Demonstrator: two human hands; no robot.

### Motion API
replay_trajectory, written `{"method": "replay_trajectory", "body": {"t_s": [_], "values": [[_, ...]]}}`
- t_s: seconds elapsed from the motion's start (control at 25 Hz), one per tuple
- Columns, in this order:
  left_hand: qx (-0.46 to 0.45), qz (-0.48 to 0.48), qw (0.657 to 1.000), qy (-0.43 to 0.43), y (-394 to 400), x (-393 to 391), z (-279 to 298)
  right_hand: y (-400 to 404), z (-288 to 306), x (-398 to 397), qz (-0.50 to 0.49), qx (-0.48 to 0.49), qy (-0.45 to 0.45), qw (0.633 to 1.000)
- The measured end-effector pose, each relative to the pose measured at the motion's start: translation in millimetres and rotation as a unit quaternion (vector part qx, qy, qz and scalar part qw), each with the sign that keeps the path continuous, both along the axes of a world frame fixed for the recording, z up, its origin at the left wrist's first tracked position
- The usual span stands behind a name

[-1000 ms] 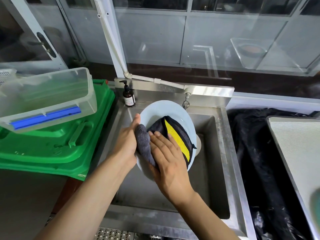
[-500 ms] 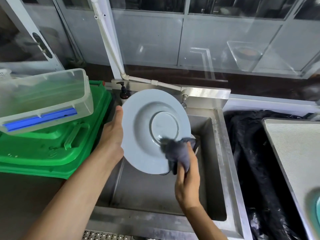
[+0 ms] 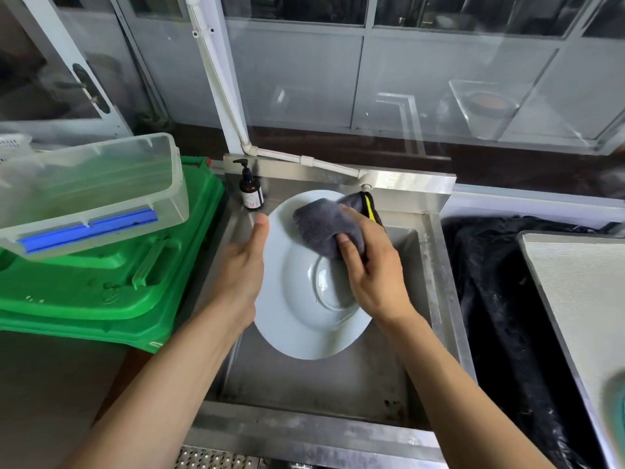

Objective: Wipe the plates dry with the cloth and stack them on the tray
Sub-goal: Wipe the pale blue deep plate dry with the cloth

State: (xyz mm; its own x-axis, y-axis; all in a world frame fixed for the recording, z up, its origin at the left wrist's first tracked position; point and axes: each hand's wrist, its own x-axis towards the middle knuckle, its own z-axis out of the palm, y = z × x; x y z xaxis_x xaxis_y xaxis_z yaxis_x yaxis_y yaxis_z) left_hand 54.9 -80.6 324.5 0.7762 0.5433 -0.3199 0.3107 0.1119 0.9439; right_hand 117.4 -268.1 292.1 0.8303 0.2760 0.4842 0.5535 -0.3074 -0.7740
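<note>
A pale blue plate (image 3: 297, 319) is held tilted over the steel sink (image 3: 436, 299), its underside with the foot ring facing me. My left hand (image 3: 241, 269) grips its left rim, thumb on the edge. My right hand (image 3: 368, 265) presses a grey cloth (image 3: 321, 225) with a yellow and black edge against the plate's upper part. A grey tray (image 3: 575, 299) lies at the right, with a bluish object at its near right edge, cut off by the frame.
Green plastic lids (image 3: 108, 282) are stacked left of the sink, with a clear tub (image 3: 101, 184) with a blue clip on top. A brown pump bottle (image 3: 251, 192) stands at the sink's back left corner. Black plastic sheeting (image 3: 490, 299) lies between sink and tray. Windows run behind.
The plate was turned so its underside faces me. My right hand carried the cloth from the plate's lower right up to its top edge.
</note>
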Motion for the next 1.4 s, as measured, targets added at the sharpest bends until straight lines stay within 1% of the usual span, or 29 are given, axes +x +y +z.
{"method": "replay_trajectory", "body": {"t_s": [0.12,0.2,0.28,0.36,0.48,0.56,0.64,0.72,0.84,0.92,0.96,1.04,1.16,1.28,1.32,1.36,1.4], "values": [[-0.004,0.049,0.999,0.022,-0.6,5.2,-2.1,11.7,-6.3,-29.0,0.066,-0.104,-0.135,0.983],[-0.024,0.052,0.998,0.031,0.3,5.4,-2.0,14.5,-18.8,-51.1,0.091,-0.141,-0.191,0.967],[-0.026,0.039,0.999,0.015,-0.5,2.9,-7.1,8.4,-24.5,-55.5,0.075,-0.155,-0.223,0.960],[-0.025,0.051,0.998,0.013,-3.4,0.0,-9.1,4.4,-25.3,-52.9,0.018,-0.154,-0.186,0.970],[-0.009,0.068,0.997,0.029,-9.1,2.9,-8.3,12.9,-28.4,-53.8,-0.090,-0.118,-0.054,0.987],[0.016,0.068,0.997,0.042,-10.3,3.0,-5.8,23.1,-32.4,-59.9,-0.112,-0.088,0.000,0.990],[0.026,0.061,0.997,0.050,-9.6,3.7,-5.4,28.1,-36.8,-64.7,-0.102,-0.075,-0.003,0.992],[0.026,0.071,0.996,0.041,-6.0,4.8,-6.8,27.2,-41.6,-67.7,-0.069,-0.077,-0.052,0.993],[0.024,0.090,0.995,0.045,0.9,8.3,-10.6,15.0,-54.3,-77.3,-0.020,-0.106,-0.122,0.987],[0.033,0.095,0.994,0.040,3.0,8.3,-12.3,4.2,-62.3,-82.0,-0.008,-0.115,-0.145,0.983],[0.032,0.094,0.994,0.039,2.8,8.1,-13.2,1.6,-64.4,-83.1,-0.016,-0.109,-0.139,0.984],[0.018,0.083,0.995,0.046,2.2,5.1,-15.2,5.6,-62.5,-82.7,-0.055,-0.073,-0.098,0.991],[-0.014,0.066,0.997,0.039,0.4,1.9,-14.0,20.8,-50.8,-74.3,-0.129,0.010,0.006,0.992],[-0.004,0.048,0.998,0.031,2.8,1.6,-11.3,20.5,-28.7,-53.8,-0.163,0.101,0.113,0.975],[-0.012,0.042,0.999,0.024,2.6,1.7,-10.1,18.4,-19.4,-44.5,-0.152,0.098,0.119,0.976],[-0.017,0.035,0.999,0.015,0.7,1.5,-9.3,17.2,-8.7,-35.6,-0.126,0.070,0.100,0.985],[-0.027,0.024,0.999,0.012,-3.1,1.3,-11.2,18.6,2.4,-28.1,-0.085,0.026,0.062,0.994]]}}
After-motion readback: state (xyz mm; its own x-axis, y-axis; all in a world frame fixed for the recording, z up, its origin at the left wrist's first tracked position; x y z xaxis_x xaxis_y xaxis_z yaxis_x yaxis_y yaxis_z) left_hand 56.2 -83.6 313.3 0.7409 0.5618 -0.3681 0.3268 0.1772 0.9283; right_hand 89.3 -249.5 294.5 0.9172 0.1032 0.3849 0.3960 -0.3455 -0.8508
